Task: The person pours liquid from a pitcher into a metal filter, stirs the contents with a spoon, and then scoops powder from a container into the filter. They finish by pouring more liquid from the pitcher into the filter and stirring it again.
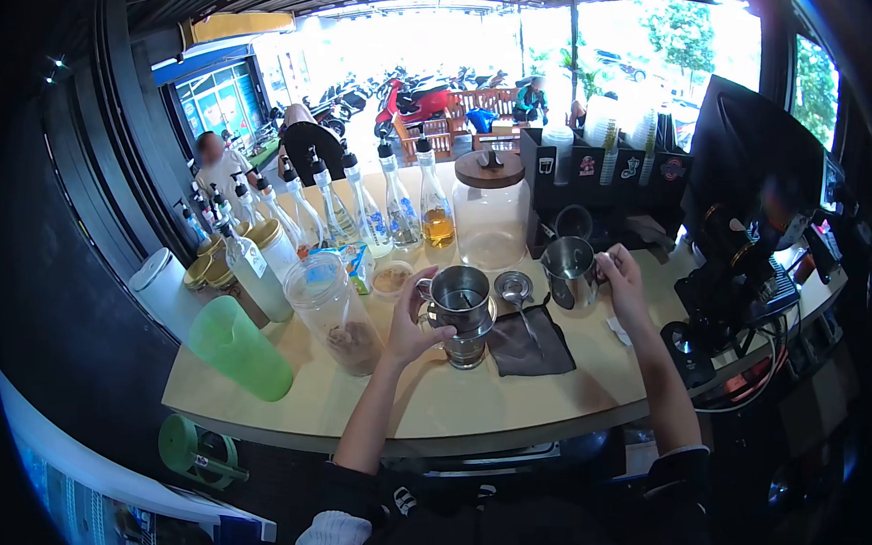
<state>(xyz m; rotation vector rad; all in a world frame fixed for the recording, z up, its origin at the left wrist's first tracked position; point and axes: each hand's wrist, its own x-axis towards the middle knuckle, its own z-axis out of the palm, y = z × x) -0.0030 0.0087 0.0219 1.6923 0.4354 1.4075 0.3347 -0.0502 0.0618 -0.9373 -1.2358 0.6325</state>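
My left hand [415,327] is closed round the side of a metal drip filter [462,302], which sits on top of a glass cup [467,350] on the counter. My right hand [622,279] is closed on the handle of a steel pitcher [570,272], which stands to the right of the filter. Between them lie a small round metal dish [512,286] and a spoon [528,324], whose handle rests over a dark cloth [539,351]. Behind my left hand is a small tub of brown powder [392,278].
A green pitcher [241,347], a clear jar [334,317] and several pump bottles [361,212] stand at the left and back. A wooden-lidded jar [491,217] and a black cup rack [607,178] are behind. A black machine [734,273] is right. People are beyond the counter.
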